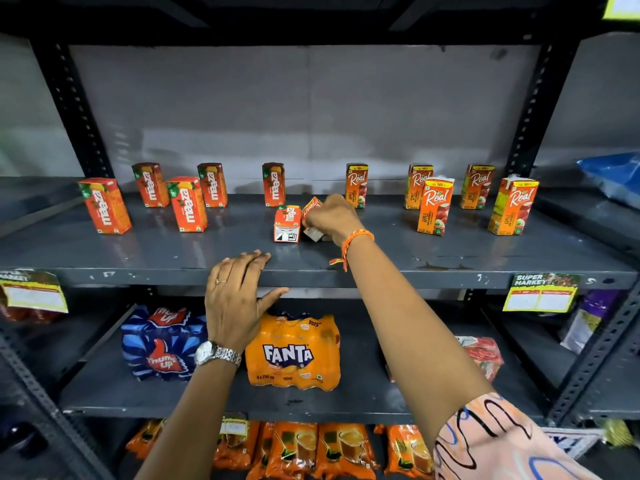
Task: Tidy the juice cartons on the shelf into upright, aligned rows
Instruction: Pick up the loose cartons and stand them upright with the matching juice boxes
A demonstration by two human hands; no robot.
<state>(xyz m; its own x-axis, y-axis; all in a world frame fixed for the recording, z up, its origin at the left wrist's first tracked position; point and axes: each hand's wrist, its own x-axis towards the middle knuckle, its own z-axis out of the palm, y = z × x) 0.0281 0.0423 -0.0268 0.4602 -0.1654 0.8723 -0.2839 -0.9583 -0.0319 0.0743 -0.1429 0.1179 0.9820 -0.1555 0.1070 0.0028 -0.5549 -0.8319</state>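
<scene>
a tilted carton (310, 206) is pinched by the right hand (332, 218) beside a fallen carton (287, 224). the shelf (450, 268) edge is pressed by the left hand (235, 296), fingers spread flat.

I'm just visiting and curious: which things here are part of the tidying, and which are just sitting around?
Part of the job:
- Maaza cartons, one lying down
- Real apple cartons
- tilted carton in the right hand
- top shelf

Just there:
- Fanta pack
- Thums Up pack
- orange packets below
- shelf labels
- left hand resting on the shelf edge
</scene>
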